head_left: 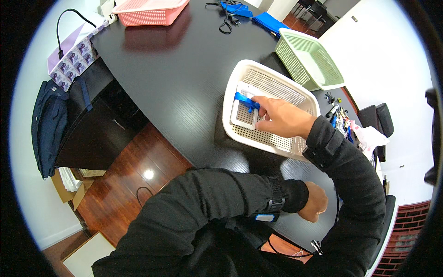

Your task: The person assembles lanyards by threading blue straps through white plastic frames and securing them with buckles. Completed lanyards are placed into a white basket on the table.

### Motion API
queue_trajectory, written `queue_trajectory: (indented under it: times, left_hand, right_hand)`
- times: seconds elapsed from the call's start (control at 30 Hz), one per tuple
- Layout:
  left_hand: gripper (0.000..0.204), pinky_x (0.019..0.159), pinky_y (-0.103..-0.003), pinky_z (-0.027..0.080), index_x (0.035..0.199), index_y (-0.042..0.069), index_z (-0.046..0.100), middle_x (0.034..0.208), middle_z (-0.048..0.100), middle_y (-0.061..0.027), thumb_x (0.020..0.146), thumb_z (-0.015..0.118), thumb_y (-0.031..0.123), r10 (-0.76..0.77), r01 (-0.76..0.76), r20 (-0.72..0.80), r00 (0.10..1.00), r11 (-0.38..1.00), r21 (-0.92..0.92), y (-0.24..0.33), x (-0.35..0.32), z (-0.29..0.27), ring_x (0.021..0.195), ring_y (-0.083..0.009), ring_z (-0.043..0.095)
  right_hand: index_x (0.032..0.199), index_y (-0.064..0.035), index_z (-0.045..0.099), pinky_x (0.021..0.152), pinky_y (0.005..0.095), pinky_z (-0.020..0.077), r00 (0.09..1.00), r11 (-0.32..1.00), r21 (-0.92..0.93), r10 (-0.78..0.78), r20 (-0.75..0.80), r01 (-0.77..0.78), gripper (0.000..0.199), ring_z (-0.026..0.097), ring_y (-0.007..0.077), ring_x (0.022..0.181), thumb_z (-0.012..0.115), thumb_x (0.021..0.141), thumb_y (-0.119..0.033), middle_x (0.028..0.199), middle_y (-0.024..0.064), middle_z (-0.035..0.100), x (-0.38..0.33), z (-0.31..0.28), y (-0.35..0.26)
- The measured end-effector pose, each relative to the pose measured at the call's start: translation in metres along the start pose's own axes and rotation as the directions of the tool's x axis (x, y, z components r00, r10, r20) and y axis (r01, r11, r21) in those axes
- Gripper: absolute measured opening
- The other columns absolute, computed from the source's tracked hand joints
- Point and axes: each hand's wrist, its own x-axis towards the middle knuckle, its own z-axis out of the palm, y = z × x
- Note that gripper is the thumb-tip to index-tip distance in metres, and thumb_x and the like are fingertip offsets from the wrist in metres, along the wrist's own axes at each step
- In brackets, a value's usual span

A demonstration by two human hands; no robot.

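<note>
A white perforated plastic basket (233, 122) stands on the dark table. Inside it lies a flat white rectangular frame-like item (243, 123) with a blue ribbon bow (248, 102) across it. My right hand (284, 117) reaches into the basket from the right, thumb and index finger apart. Its index fingertip meets the ribbon and its thumb is at the item's right edge; the other fingers are partly hidden. My left hand (314, 202) is curled into a fist by the near edge of the table, below the basket. Nothing sticks out of it; its palm is hidden.
A green basket (300, 64) stands beyond the white one, and a pink basket (157, 17) at the table's far left. Blue folded pieces (270, 23) and a black cable (227, 21) lie at the back. Small mixed items (341, 119) crowd the right side.
</note>
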Motion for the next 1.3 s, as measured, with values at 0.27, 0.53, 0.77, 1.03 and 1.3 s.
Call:
queue_trajectory:
  times: [0.27,0.53,0.77,1.03,1.3]
  left_hand:
    - [0.024,0.06,-0.051,0.051,0.063,0.003,0.064,0.064,0.063,-0.019,0.073,0.061,0.024,-0.002,0.002,-0.055,0.998,1.0,-0.004,0.001,-0.001,0.0,0.063,-0.0397,0.065]
    - [0.021,0.056,-0.049,0.05,0.066,0.004,0.063,0.06,0.061,-0.0168,0.072,0.062,0.024,-0.029,0.031,-0.054,0.998,0.999,0.029,-0.003,0.001,0.006,0.06,-0.038,0.064]
    - [0.015,0.062,-0.043,0.054,0.068,0.007,0.07,0.07,0.068,-0.0143,0.069,0.061,0.02,0.057,-0.05,-0.155,0.986,0.998,0.043,-0.001,-0.002,0.009,0.068,-0.0337,0.067]
    - [0.02,0.07,-0.049,0.052,0.074,0.009,0.069,0.078,0.07,-0.0155,0.073,0.058,0.026,0.034,-0.03,-0.074,0.997,0.998,0.05,0.006,0.0,0.007,0.076,-0.0368,0.069]
    - [0.022,0.072,-0.048,0.053,0.079,0.007,0.072,0.081,0.071,-0.0168,0.074,0.06,0.025,0.054,-0.046,-0.085,0.995,0.994,0.098,0.009,-0.002,0.005,0.078,-0.0364,0.069]
  right_hand:
    - [0.142,0.0037,0.046,0.094,0.0392,0.0522,0.999,0.998,0.055,0.022,-0.029,-0.02,0.066,0.068,0.0359,0.099,0.068,0.088,-0.028,0.108,0.0248,0.068,-0.037,-0.034,-0.002]
    - [0.127,0.0115,0.055,0.098,0.0397,0.0495,0.95,0.947,0.143,0.301,-0.081,-0.288,0.06,0.067,0.0363,0.108,0.066,0.091,-0.035,0.116,0.0309,0.066,-0.015,-0.027,-0.001]
    - [0.119,0.0152,0.054,0.087,0.0355,0.0554,0.856,0.87,0.336,0.451,-0.254,-0.36,0.064,0.071,0.0335,0.096,0.082,0.075,-0.023,0.104,0.0285,0.069,0.024,-0.003,-0.013]
    - [0.098,0.0082,0.073,0.081,0.0372,0.0557,0.881,0.912,0.141,0.41,-0.236,-0.386,0.051,0.073,0.0299,0.079,0.077,0.078,-0.039,0.087,0.0216,0.073,0.029,-0.006,-0.021]
    - [0.101,0.0117,0.069,0.05,0.0356,0.0568,0.808,0.78,0.425,0.565,-0.165,-0.459,0.047,0.071,0.0253,0.061,0.079,0.076,-0.027,0.078,0.0181,0.071,0.041,0.001,-0.032]
